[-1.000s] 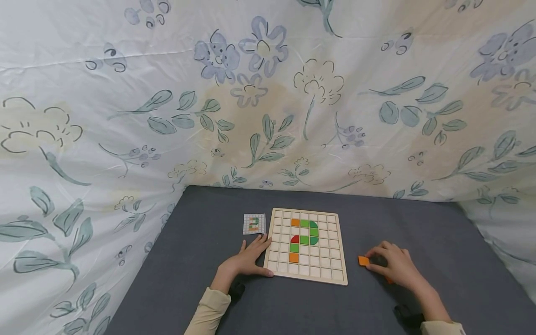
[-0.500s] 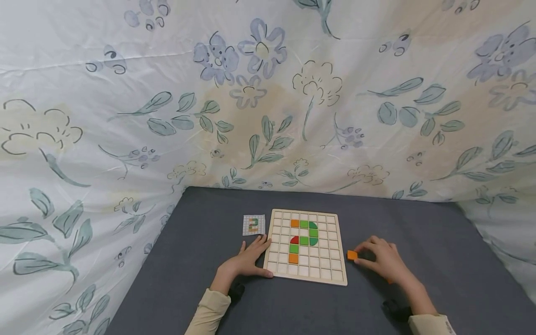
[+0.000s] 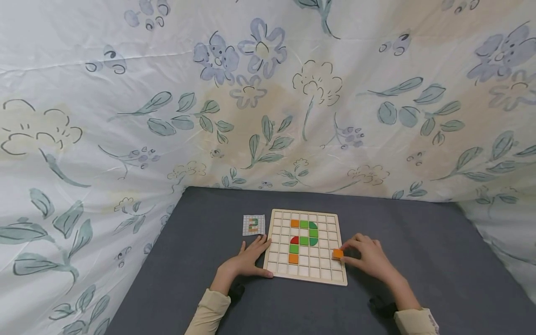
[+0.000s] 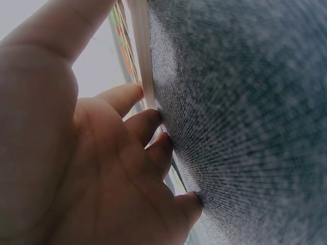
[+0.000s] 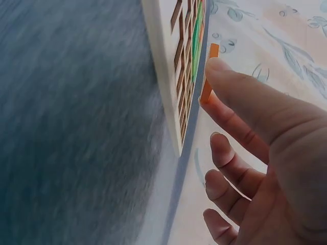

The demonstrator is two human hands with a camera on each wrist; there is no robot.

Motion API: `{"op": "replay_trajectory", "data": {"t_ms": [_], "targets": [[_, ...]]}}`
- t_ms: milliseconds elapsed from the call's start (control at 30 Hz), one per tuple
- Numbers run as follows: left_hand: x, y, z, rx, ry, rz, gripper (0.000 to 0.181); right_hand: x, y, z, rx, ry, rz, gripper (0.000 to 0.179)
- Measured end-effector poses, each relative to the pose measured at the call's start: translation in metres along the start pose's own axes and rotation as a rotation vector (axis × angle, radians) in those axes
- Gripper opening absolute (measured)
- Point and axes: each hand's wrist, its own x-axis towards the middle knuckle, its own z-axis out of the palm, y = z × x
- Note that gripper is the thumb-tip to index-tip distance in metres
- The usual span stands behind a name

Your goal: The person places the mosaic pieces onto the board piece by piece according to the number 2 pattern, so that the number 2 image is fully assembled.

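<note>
A wooden grid board lies on the dark cloth, with orange, green and red tiles set in some of its squares. My right hand pinches an orange square tile between thumb and index finger over the board's right edge. In the right wrist view the tile is seen edge-on, above the board's surface, the other fingers loosely bent. My left hand rests at the board's left edge with fingers spread, the thumb at the near left corner. Its fingertips meet the board's side in the left wrist view.
A small printed card with a coloured grid pattern lies just left of the board's far corner. The dark grey table cloth reaches back to a flowered fabric backdrop.
My right hand has carried the orange tile leftward from the cloth to over the board's right edge. The left hand and the board keep their places.
</note>
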Motion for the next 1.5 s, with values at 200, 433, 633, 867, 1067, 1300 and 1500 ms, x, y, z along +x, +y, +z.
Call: {"op": "replay_trajectory", "data": {"t_ms": [200,433,633,867,1067,1300,1500], "targets": [[-0.001,0.000,0.000,0.006,-0.003,0.004,0.100,0.006,-0.010,0.005,0.020,0.008,-0.037,0.021],[-0.001,0.000,0.000,0.001,-0.005,0.002,0.100,0.011,-0.019,0.009,0.046,0.013,-0.086,0.020],[-0.001,0.001,0.000,-0.003,0.000,0.001,0.100,0.015,-0.026,0.014,0.065,-0.018,-0.085,0.017],[0.001,0.001,0.000,0.002,-0.004,-0.010,0.100,0.019,-0.033,0.020,0.062,-0.025,-0.100,0.018],[0.000,0.001,0.000,0.003,0.000,-0.012,0.100,0.022,-0.041,0.023,0.060,-0.038,-0.092,0.017],[-0.001,0.003,-0.001,-0.001,-0.006,-0.017,0.099,0.025,-0.050,0.028,0.058,0.002,-0.130,0.020],[-0.001,0.003,-0.001,-0.001,-0.012,-0.019,0.099,0.025,-0.056,0.032,0.056,-0.004,-0.142,0.021]]}}
